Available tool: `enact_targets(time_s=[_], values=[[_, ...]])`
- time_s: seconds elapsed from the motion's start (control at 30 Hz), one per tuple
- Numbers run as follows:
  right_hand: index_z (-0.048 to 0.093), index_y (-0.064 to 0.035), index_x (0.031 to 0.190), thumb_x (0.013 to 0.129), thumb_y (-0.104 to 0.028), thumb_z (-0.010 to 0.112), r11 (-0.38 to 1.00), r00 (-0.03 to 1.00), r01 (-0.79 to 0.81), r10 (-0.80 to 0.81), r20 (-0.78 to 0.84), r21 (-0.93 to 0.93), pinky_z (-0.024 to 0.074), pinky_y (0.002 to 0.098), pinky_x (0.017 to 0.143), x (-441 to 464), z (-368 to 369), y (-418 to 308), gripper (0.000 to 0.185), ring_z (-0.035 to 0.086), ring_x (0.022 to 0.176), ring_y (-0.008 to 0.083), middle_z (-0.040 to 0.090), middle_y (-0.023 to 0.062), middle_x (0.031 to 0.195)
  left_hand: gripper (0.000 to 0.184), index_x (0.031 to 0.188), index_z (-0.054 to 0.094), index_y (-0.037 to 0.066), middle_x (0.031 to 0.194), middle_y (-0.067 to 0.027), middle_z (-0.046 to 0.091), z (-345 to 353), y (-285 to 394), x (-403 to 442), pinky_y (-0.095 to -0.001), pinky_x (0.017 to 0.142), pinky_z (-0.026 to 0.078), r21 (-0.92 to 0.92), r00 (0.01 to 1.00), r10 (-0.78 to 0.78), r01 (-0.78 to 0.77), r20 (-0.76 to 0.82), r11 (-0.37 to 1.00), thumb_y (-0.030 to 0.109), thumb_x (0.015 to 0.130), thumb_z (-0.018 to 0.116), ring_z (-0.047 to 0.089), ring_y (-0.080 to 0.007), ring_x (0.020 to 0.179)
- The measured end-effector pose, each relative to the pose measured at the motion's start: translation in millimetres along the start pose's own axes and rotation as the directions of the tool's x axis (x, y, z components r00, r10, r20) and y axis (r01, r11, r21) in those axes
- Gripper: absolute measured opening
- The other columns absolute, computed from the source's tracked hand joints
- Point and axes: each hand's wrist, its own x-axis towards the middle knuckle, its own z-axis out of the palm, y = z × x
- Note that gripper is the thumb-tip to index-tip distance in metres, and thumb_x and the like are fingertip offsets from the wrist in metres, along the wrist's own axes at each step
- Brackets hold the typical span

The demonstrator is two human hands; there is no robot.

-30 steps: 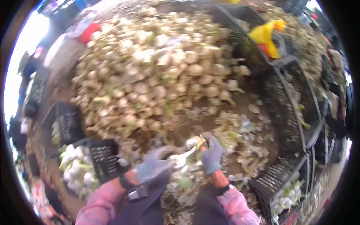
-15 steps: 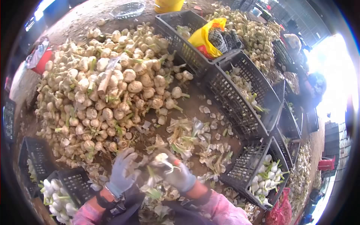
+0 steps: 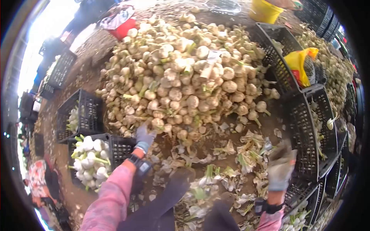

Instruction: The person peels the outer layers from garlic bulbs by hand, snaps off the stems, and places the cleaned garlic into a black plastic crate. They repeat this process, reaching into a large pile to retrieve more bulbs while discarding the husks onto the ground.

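Note:
My left hand [image 3: 145, 138], in a pale glove, is at the near edge of the big garlic pile [image 3: 192, 84]; its fingers look apart, against the bulbs. On the right, my gloved right hand [image 3: 280, 165] is raised beside the black crates, smeared by motion. A small orange patch shows at its edge; what it holds, if anything, I cannot make out. One trimmed bulb [image 3: 331, 122] with a stem appears over the side of the right-hand crate [image 3: 304, 134], apart from my hand. Peeled husks [image 3: 200, 192] lie on the ground between my legs.
White bulbs fill a crate [image 3: 90, 163] at the left, with another crate [image 3: 79, 115] behind it. A yellow bag [image 3: 302, 65] lies on the far right crate. Behind the pile are a red bucket [image 3: 125, 29] and a yellow bucket [image 3: 266, 11]. A person [image 3: 40, 181] is at the far left.
My hands were together around a bulb; now they are far apart, the left at the pile and the right by the crates. The bulb has left them. The view has swung left.

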Motion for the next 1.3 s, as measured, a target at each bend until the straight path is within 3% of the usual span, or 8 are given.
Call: enact_targets(time_s=[0.13,0.2,0.4,0.53,0.6,0.87,1.03,1.3], values=[[0.062,-0.0053,0.122,0.092,-0.045,0.063,0.921,0.904,-0.306,0.202,-0.376,-0.241,0.0469,0.0292,0.075,-33,-18,114,0.050,0.058,0.088,0.0164,0.063,0.0062,0.102,0.071,0.133,0.055,0.017,0.110,-0.0154,0.064,-13,78,-7,-0.0442,0.087,0.046,0.402,0.987,0.058,0.007,-0.147,0.916,0.044,0.072,0.079,0.059,-0.0349,0.106],[0.059,-0.0034,0.125,0.092,-0.049,0.062,0.918,0.906,-0.366,0.314,-0.284,-0.153,0.0463,0.0295,0.078,-46,-31,149,0.057,0.057,0.090,0.0168,0.061,0.0056,0.103,0.072,0.131,0.057,0.017,0.105,-0.0141,0.064,-5,75,1,-0.0427,0.085,0.046,0.500,0.980,0.106,-0.007,-0.169,0.866,0.046,0.069,0.081,0.060,-0.0335,0.103],[0.049,0.0000,0.136,0.094,-0.024,0.067,0.604,0.892,-0.398,0.432,-0.136,-0.690,0.0532,0.0291,0.081,-39,11,193,0.051,0.063,0.091,0.0184,0.063,0.0114,0.107,0.072,0.114,0.057,0.004,0.104,-0.0172,0.062,-15,104,-24,-0.0408,0.083,0.050,0.028,0.965,0.205,-0.203,-0.164,0.979,0.033,0.057,0.089,0.062,-0.0346,0.094],[0.050,-0.0010,0.136,0.088,-0.012,0.073,0.436,0.990,-0.073,0.143,-0.011,-0.897,0.0519,0.0265,0.084,-27,26,214,0.055,0.060,0.098,0.0118,0.065,0.0074,0.113,0.068,0.112,0.054,0.001,0.108,-0.0154,0.060,-14,188,-82,-0.0348,0.089,0.050,-0.326,0.908,0.398,-0.419,-0.131,0.848,0.019,0.058,0.090,0.061,-0.0269,0.099],[0.056,-0.0008,0.131,0.088,-0.012,0.073,0.749,0.982,-0.181,0.098,-0.163,-0.637,0.0516,0.0265,0.086,-29,20,219,0.047,0.061,0.098,0.0116,0.066,0.0062,0.113,0.068,0.117,0.050,0.001,0.116,-0.0150,0.059,-6,208,-100,-0.0354,0.094,0.048,-0.470,0.875,0.484,-0.436,-0.020,0.768,0.016,0.064,0.090,0.060,-0.0243,0.108],[0.056,-0.0023,0.129,0.095,-0.020,0.066,0.897,0.953,-0.287,0.304,-0.001,-0.338,0.0511,0.0290,0.088,-29,6,173,0.039,0.063,0.097,0.0127,0.067,0.0050,0.111,0.075,0.136,0.044,0.004,0.125,-0.0050,0.055,-26,226,-103,-0.0308,0.103,0.042,-0.829,0.686,0.528,0.204,0.500,0.520,0.011,0.073,0.085,0.052,-0.0138,0.115],[0.053,-0.0012,0.132,0.097,-0.022,0.063,0.928,0.972,-0.236,0.220,-0.086,-0.288,0.0540,0.0286,0.085,-37,28,184,0.042,0.063,0.099,0.0137,0.065,0.0070,0.115,0.067,0.131,0.047,0.003,0.127,-0.0090,0.057,-29,238,-116,-0.0314,0.101,0.045,-0.732,0.728,0.657,-0.336,0.197,0.593,0.006,0.074,0.083,0.055,-0.0144,0.115],[0.054,0.0031,0.132,0.097,-0.014,0.063,0.901,0.969,-0.242,0.239,-0.055,-0.360,0.0527,0.0267,0.084,-40,24,173,0.040,0.062,0.094,0.0115,0.065,0.0056,0.112,0.067,0.132,0.047,0.002,0.122,-0.0075,0.058,-37,240,-121,-0.0296,0.097,0.046,-0.840,0.765,0.512,0.069,0.391,0.538,0.013,0.076,0.083,0.056,-0.0129,0.109]])
